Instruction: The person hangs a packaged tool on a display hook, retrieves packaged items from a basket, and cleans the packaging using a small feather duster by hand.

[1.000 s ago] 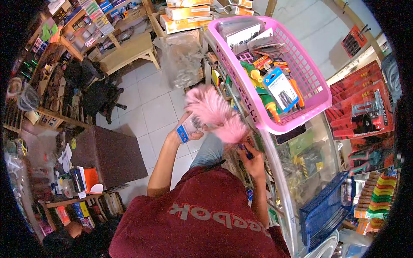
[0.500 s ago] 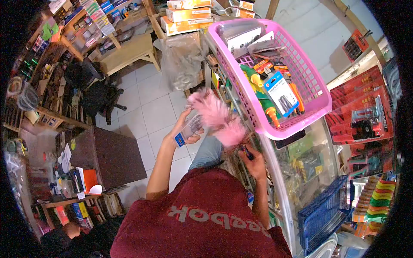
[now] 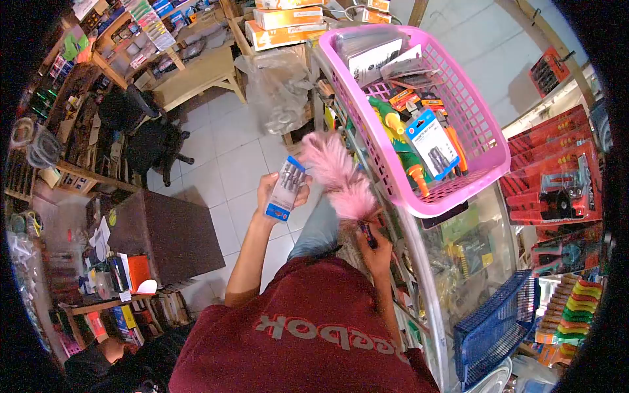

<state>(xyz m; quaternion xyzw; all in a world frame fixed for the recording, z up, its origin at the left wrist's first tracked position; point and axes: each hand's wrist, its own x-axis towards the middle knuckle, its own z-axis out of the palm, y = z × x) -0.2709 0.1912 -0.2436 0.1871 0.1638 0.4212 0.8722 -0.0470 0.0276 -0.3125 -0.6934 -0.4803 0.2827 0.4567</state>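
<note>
My left hand (image 3: pixel 266 194) grips a blister pack of nut setters (image 3: pixel 287 188), its blue-and-white card and several metal bits facing up. Fingers of my right hand (image 3: pixel 377 252) are wrapped round the dark handle of a pink feather duster (image 3: pixel 337 177). The fluffy head points away from me, just right of the pack and apart from it. To the right, a pink plastic basket (image 3: pixel 452 207) rests on the glass counter. Inside it lie a similar blue-and-white pack (image 3: pixel 432 145), green bottles with orange and yellow nozzles, and other packaged goods.
Below the basket runs a glass display counter (image 3: pixel 419 275) with a metal edge. A blue basket (image 3: pixel 495 334) stands at its near end. Red tool packs (image 3: pixel 557 190) hang at right. Orange-and-white boxes (image 3: pixel 288 33) are stacked ahead. A brown cabinet (image 3: pixel 167 232) and an office chair (image 3: pixel 154 141) stand left.
The pack in my left hand has turned from tilted and blurred to upright, its front now facing me. The duster's head has shifted slightly, still held in my right hand.
</note>
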